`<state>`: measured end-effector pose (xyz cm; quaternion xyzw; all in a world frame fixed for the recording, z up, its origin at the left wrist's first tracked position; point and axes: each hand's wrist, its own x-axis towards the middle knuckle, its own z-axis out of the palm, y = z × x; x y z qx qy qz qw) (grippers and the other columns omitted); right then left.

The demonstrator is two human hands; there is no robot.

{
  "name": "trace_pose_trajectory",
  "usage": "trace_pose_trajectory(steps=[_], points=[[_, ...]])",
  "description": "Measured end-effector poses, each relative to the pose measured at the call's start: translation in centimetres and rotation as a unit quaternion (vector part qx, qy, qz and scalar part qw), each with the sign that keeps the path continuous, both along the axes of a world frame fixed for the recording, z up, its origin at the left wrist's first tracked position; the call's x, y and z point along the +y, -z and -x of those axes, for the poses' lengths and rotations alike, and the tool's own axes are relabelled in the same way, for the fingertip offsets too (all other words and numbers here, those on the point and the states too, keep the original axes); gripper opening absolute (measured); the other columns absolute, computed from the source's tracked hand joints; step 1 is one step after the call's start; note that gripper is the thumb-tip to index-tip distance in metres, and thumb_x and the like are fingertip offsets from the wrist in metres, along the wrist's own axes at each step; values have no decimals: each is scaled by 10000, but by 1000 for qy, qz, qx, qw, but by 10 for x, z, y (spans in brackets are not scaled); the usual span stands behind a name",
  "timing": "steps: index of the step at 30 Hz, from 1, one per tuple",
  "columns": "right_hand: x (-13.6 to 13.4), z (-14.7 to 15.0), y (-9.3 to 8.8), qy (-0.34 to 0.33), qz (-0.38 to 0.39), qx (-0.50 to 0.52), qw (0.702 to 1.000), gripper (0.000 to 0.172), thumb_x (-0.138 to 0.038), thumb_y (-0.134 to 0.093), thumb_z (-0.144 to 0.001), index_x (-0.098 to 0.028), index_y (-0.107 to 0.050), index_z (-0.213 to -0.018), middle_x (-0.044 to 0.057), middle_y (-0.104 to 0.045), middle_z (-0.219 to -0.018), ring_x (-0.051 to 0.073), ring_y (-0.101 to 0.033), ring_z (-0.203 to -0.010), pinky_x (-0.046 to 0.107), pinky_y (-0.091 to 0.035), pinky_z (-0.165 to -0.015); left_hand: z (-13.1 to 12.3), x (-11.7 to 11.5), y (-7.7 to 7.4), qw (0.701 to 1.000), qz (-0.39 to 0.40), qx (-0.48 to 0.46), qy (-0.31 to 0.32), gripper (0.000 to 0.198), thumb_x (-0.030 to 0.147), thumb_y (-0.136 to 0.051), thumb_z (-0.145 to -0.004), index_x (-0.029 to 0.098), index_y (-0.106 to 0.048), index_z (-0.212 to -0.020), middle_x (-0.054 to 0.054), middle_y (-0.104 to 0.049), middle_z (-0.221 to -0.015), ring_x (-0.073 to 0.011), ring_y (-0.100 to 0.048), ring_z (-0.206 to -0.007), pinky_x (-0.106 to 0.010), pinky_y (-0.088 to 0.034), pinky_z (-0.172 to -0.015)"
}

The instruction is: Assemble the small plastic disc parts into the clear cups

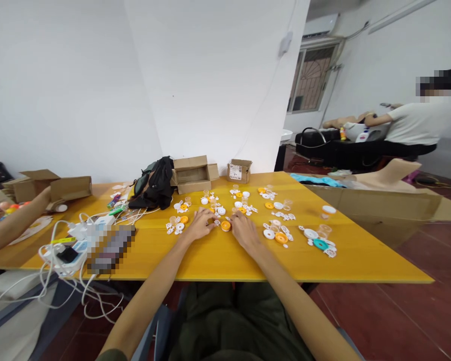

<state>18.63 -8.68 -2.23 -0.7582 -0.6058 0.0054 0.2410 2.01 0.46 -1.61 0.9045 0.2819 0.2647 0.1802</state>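
Note:
Over the middle of the table, my left hand (202, 223) lies palm down, thumb apart from the fingers and pointing at a small white cut-out piece (217, 222). Facing it, my right hand (244, 230) has its fingers bent and drawn together at the tips; whatever they hold, if anything, is too small to make out. Between the two hands rests a round orange plastic part (226, 226). Just beyond it sit a white disc (221, 211) and another orange ring (242, 210), with small white pieces around them.
Similar groups of parts lie around, one with a teal ring (320, 244), another with a large orange ring (281, 237). Cardboard boxes (191, 174) and a black bag (153, 183) stand at the back. Left are a power strip (69, 258), cables and another person's arm (18, 220).

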Motion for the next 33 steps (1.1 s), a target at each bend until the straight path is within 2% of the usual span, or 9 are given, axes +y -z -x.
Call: trace_pose_trajectory(steps=[3, 6, 8, 11, 15, 20, 24, 28, 33], points=[[0, -3, 2, 2, -34, 51, 998, 220, -130, -534, -915, -212, -736, -939, 153, -703, -1122, 265, -704, -886, 322, -470, -741, -2, 0, -1, 1000, 8, -8, 2, 86, 153, -709, -816, 228, -731, -853, -57, -710, -921, -276, -576, -1051, -463, -443, -981], [3, -6, 4, -26, -102, 137, 985, 191, -150, -569, -881, -236, -737, -914, 106, -744, -1038, 259, -700, -900, 326, -486, -793, -2, 2, -1, 999, 18, -27, 0, 56, 180, -700, -830, 227, -722, -810, -55, -719, -875, -276, -588, -1021, -450, -456, -966], [6, -6, 4, -50, -145, 210, 966, 186, -147, -581, -845, -251, -734, -857, 62, -760, -952, 244, -700, -877, 332, -501, -827, -2, 2, 0, 999, 22, -30, -1, 35, 218, -701, -841, 231, -731, -828, -56, -725, -875, -276, -591, -1018, -445, -460, -966], [11, -3, 1, -72, -200, 327, 921, 153, -146, -618, -768, -267, -711, -749, 14, -747, -802, 228, -691, -794, 351, -525, -842, -2, 1, 1, 1000, 24, -17, 1, 87, 265, -723, -831, 242, -756, -908, -57, -727, -921, -282, -581, -1046, -468, -447, -992], [13, 4, -5, -94, -226, 418, 875, 130, -144, -651, -700, -269, -679, -673, -10, -713, -697, 211, -673, -709, 360, -546, -813, -3, -3, 2, 1000, 24, 1, 5, 77, 277, -718, -838, 256, -777, -882, -67, -714, -947, -298, -572, -1068, -510, -428, -1007], [11, 9, -12, -114, -231, 461, 849, 67, -193, -663, -698, -257, -674, -680, -10, -727, -717, 195, -673, -697, 330, -555, -757, -5, -4, 0, 999, 32, -15, -2, 26, 233, -739, -799, 239, -752, -777, -53, -721, -870, -300, -596, -1047, -510, -448, -999], [7, 12, -12, -105, -249, 471, 840, 26, -230, -676, -700, -251, -664, -690, -7, -715, -714, 192, -668, -699, 313, -544, -721, -8, 1, -1, 991, 94, -92, -14, 63, 211, -688, -815, 205, -722, -763, -27, -731, -795, -235, -646, -873, -405, -518, -887], [4, 18, -10, -114, -259, 457, 843, 28, -243, -650, -704, -251, -647, -677, -5, -691, -698, 177, -652, -660, 288, -531, -653, -11, 4, -4, 963, 170, -207, -24, 70, 253, -705, -809, 188, -724, -827, -22, -739, -793, -194, -670, -774, -333, -545, -786], [7, 23, -4, -146, -263, 427, 853, 56, -291, -603, -729, -254, -614, -687, 4, -698, -706, 185, -646, -638, 312, -559, -630, -14, -3, -7, 919, 251, -302, -4, 142, 283, -762, -754, 183, -755, -855, -50, -778, -845, -211, -713, -814, -325, -564, -784]])
